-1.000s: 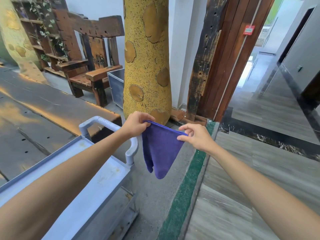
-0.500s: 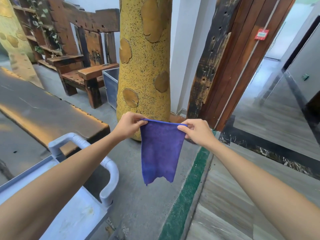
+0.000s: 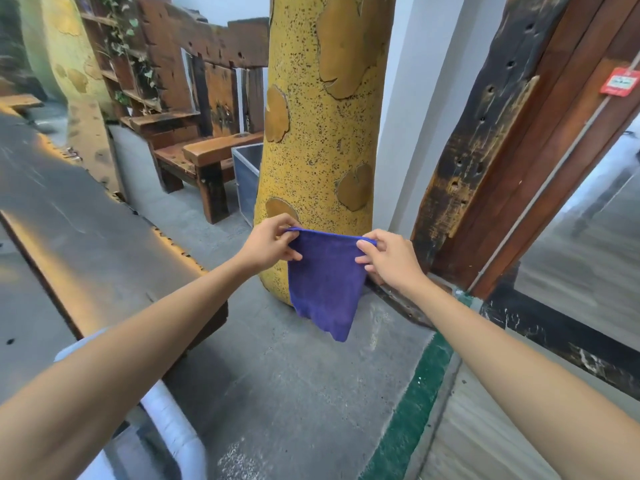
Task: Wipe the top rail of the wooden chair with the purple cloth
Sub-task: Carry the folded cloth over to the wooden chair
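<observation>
The purple cloth (image 3: 325, 282) hangs folded in front of me, its top edge stretched between my two hands. My left hand (image 3: 268, 245) pinches the cloth's left top corner and my right hand (image 3: 388, 259) pinches the right top corner. The wooden chair (image 3: 204, 133) stands well beyond them at the back left, dark and heavy, with a thick top rail (image 3: 207, 41) full of small holes. The yellow pillar hides the chair's right end.
A wide yellow speckled pillar (image 3: 322, 133) rises directly behind the cloth. A long dark wooden table (image 3: 79, 216) runs along the left. A grey cart handle (image 3: 173, 424) sits at the lower left. A grey bin (image 3: 247, 181) stands between chair and pillar; a dark wooden door frame (image 3: 485, 133) is right.
The view has moved forward toward the pillar and chair; the cart has slid down and out at the lower left. Both hands still hold the cloth's top edge, now closer together.
</observation>
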